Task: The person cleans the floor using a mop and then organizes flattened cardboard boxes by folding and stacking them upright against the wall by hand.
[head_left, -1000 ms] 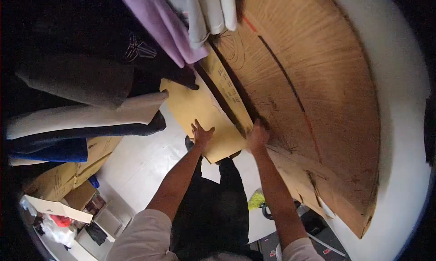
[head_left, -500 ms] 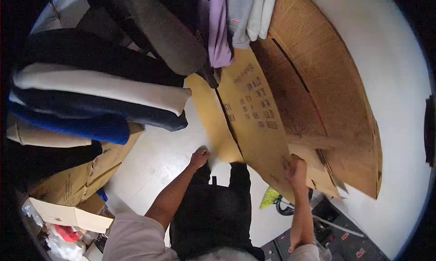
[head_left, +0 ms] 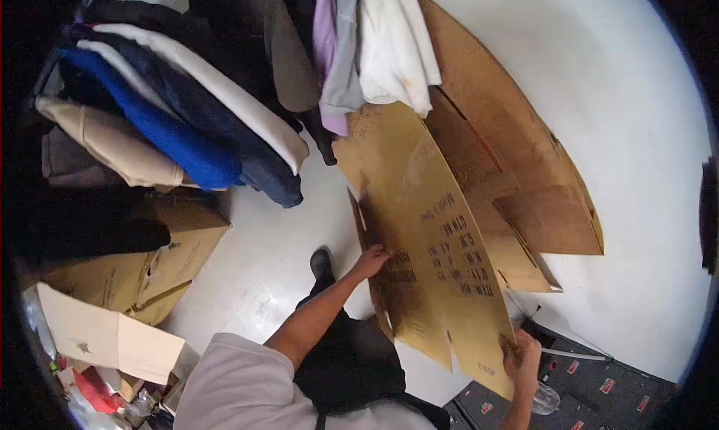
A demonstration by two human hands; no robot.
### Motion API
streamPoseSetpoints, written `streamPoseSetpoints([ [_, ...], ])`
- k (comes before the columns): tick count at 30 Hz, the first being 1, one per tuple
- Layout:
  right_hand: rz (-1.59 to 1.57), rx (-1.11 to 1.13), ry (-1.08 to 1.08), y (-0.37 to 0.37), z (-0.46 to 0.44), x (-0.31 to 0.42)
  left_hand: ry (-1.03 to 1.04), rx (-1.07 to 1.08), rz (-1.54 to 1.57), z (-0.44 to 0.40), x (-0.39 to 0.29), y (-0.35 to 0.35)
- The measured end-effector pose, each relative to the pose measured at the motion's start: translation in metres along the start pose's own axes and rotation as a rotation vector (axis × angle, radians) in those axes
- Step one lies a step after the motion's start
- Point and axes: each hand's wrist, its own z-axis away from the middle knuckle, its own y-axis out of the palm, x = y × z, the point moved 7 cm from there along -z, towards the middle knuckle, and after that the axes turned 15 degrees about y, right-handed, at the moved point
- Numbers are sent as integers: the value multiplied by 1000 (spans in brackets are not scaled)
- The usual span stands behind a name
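A flattened cardboard box (head_left: 431, 273), printed with black lettering, stands tilted in front of my body. My right hand (head_left: 523, 357) is closed around its lower right edge, the thumb on the near face. My left hand (head_left: 371, 262) has its fingers closed at the left part of the sheet, near a folded flap; the fingertips are partly hidden. Behind it, more flattened brown cardboard sheets (head_left: 550, 217) lean against the white wall. The top of the held box reaches up to hanging clothes.
Hanging garments, among them a white one (head_left: 393, 44) and a blue one (head_left: 161, 119), fill the upper left. Cardboard boxes (head_left: 187, 243) stand at left, with an open carton (head_left: 112, 340) below. Black cases (head_left: 607, 385) lie at lower right on the pale floor (head_left: 255, 273).
The printed cardboard box has come down and toward me in my right hand. My left hand has moved right, onto the cardboard. My view has shifted, and a shoe now shows.
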Motion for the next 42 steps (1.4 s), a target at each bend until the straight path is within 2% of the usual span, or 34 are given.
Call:
streamPoseSetpoints([
  [2,-16,9,-9,-19,37,-27,97,0,-222,2,19,42],
  [4,-31,26,30,-39,72,-58,115,36,-186,20,24,82],
  [5,-39,14,32,-56,91,-71,149,-27,498,30,24,106],
  [6,-20,129,118,-66,112,-87,167,-81,1186,37,18,127],
  [7,0,248,204,-74,134,-105,169,-70,1179,43,-10,134],
  [8,-10,239,209,-83,160,-126,64,-44,726,55,-52,131],
  [9,35,132,187,-94,193,-151,-36,-21,269,68,-84,127],
  [10,83,28,169,-108,218,-169,-36,-14,258,73,-100,136],
  [12,-4,5,103,-134,243,-172,-462,-162,794,93,-101,167],
  [13,-79,-14,32,-150,252,-169,-372,-174,730,95,-112,174],
  [14,-86,-23,29,-164,262,-176,-364,-175,722,95,-95,185],
  [16,4,2,58,-186,277,-191,354,-151,195,75,-78,185],
  [17,-50,-52,-41,-201,284,-195,364,-157,190,73,-88,185],
  [19,-61,-81,-271,-233,300,-212,-1,-444,469,66,-92,165],
  [20,20,-62,-182,-248,304,-221,11,-454,471,59,-88,159],
  [22,49,-200,-216,-284,308,-200,407,-569,455,45,-97,126],
  [24,-95,-275,-104,-314,324,-229,445,-628,389,35,-114,97],
  [26,288,-262,-157,-341,335,-188,484,-727,259,34,-151,59],
  [28,136,-276,-60,-378,356,-242,508,-816,129,36,-186,27],
  [29,-69,-529,122,-389,375,-269,516,-820,137,30,-203,13],
  [31,-93,-539,142,-401,381,-308,552,-644,-7,12,-244,3],
  [32,-120,-542,163,-408,382,-316,562,-646,1,13,-258,0],
  [33,-74,-511,364,-401,377,-313,649,-667,45,15,-279,-5],
  [34,-3,-585,193,-406,392,-368,738,-681,89,18,-301,-10],
  [36,-236,-516,545,-378,383,-384,770,-603,171,46,-356,-20],
  [37,-237,-528,552,-362,380,-399,772,-529,246,66,-380,-25],
  [38,-127,-551,527,-354,384,-427,839,-485,168,88,-407,-30],
  [39,-23,-571,499,-343,391,-487,906,-443,82,111,-433,-36],
  [41,-605,-99,828,-291,388,-653,952,-349,57,165,-482,-43],
  [42,-217,-965,453,-285,379,-607,959,-346,48,183,-498,-46],
])
